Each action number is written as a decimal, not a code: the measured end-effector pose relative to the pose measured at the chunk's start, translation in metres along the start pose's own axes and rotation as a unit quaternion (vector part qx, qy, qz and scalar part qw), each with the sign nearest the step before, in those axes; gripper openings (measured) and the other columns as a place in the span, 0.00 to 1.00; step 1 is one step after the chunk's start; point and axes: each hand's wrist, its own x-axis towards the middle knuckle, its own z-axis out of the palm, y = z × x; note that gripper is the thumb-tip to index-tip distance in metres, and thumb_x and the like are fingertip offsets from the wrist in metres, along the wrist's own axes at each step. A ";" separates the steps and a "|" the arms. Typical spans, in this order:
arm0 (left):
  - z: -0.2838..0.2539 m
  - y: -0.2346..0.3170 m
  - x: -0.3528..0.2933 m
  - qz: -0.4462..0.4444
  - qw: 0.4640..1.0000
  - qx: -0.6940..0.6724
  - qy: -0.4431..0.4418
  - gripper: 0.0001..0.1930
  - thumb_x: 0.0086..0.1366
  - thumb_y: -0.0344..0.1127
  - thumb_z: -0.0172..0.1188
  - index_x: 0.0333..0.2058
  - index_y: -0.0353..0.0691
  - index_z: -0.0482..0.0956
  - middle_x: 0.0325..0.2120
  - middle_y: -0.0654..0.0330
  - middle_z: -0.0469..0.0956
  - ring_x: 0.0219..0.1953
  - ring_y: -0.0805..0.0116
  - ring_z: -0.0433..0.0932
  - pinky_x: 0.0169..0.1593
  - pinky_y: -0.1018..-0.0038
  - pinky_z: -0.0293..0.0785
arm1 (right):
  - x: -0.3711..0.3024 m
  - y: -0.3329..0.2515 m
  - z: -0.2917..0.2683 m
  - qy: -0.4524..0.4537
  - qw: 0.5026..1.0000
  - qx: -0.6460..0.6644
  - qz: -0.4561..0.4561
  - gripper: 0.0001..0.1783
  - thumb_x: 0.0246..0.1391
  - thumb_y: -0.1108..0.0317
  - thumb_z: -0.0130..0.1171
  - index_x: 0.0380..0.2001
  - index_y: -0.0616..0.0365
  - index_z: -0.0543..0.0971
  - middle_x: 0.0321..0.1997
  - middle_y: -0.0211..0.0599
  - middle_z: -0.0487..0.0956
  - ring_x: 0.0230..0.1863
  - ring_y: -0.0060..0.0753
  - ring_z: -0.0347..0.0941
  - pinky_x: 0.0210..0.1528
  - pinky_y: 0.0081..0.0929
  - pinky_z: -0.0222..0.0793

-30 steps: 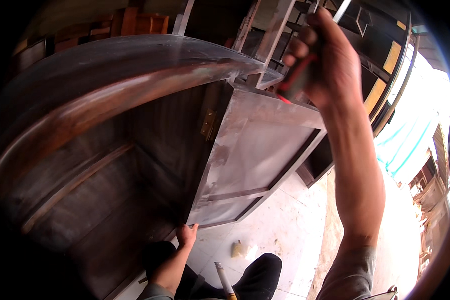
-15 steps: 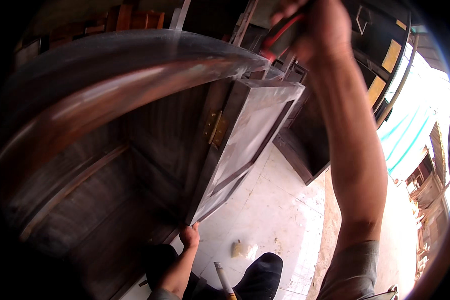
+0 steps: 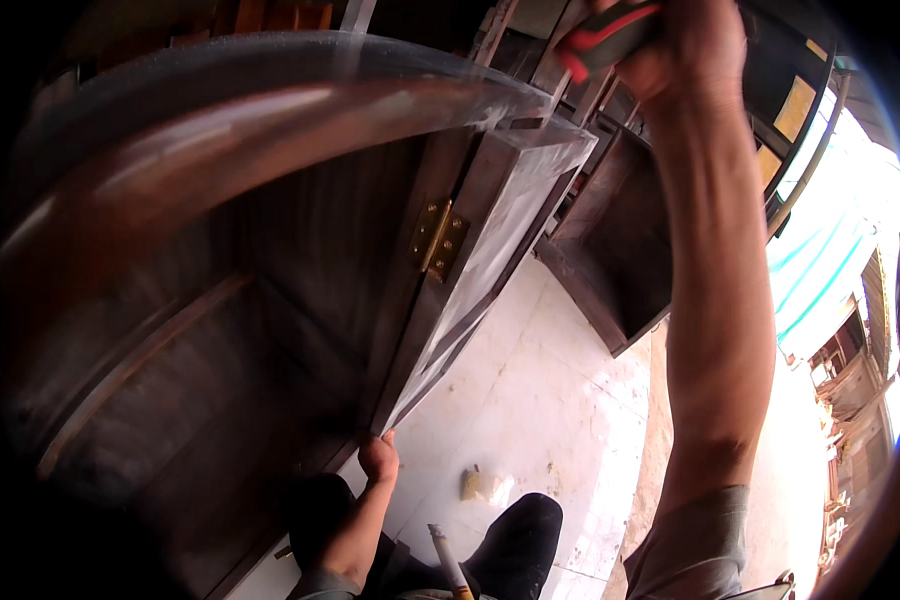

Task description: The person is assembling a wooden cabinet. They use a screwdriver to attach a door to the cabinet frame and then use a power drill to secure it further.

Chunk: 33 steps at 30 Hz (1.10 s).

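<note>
At the frame's top, the right hand [image 3: 695, 45] is clenched around a red-and-black tool handle [image 3: 610, 38] above the dark wooden cabinet [image 3: 270, 250]. Lower centre, the left hand [image 3: 378, 460] grips the bottom corner of the cabinet's glazed door [image 3: 490, 260], beside its brass hinge [image 3: 438, 238]. Pale, stained concrete floor [image 3: 540, 400] lies below.

Right hand [image 3: 685, 45] raised at top right of frame, fist closed, forearm stretching up from the lower edge, left hand [image 3: 378, 460] low at centre bottom, fingers curled, arm extended downward
</note>
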 end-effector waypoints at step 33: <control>0.000 -0.016 0.016 0.006 0.992 0.086 -0.096 0.17 0.62 0.43 0.61 0.31 0.29 0.79 0.34 0.39 0.78 0.38 0.41 0.79 0.42 0.55 0.75 | -0.523 0.215 -0.211 0.256 0.672 -0.050 0.693 0.13 0.60 0.59 0.55 0.38 0.57 0.72 0.21 0.30 0.69 0.15 0.27 0.64 0.21 0.31 0.67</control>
